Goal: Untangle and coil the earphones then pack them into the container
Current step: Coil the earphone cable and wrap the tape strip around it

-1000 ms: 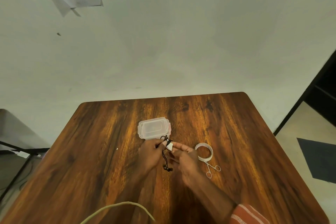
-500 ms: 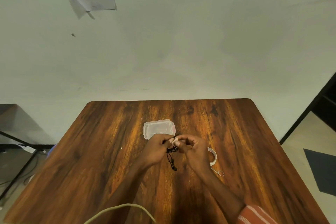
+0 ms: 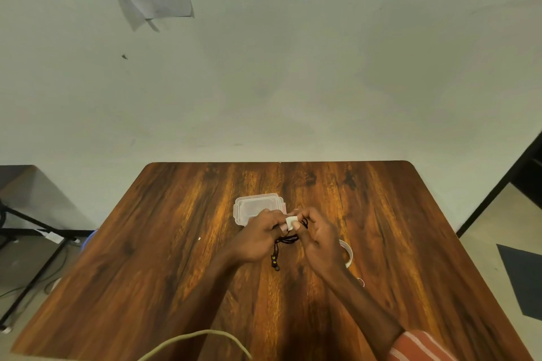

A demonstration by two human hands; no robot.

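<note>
Binding coiled earphones (image 3: 289, 240) with white tape (image 3: 291, 223), pinched between left hand (image 3: 258, 239) and right hand (image 3: 318, 239). Next: open closed container (image 3: 258, 208) at 12 o'clock.

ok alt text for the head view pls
Two hands, left and right, hold bundled black earphones and a white tape piece above a wooden table. A closed clear container sits just beyond; a tape roll lies right.
</note>
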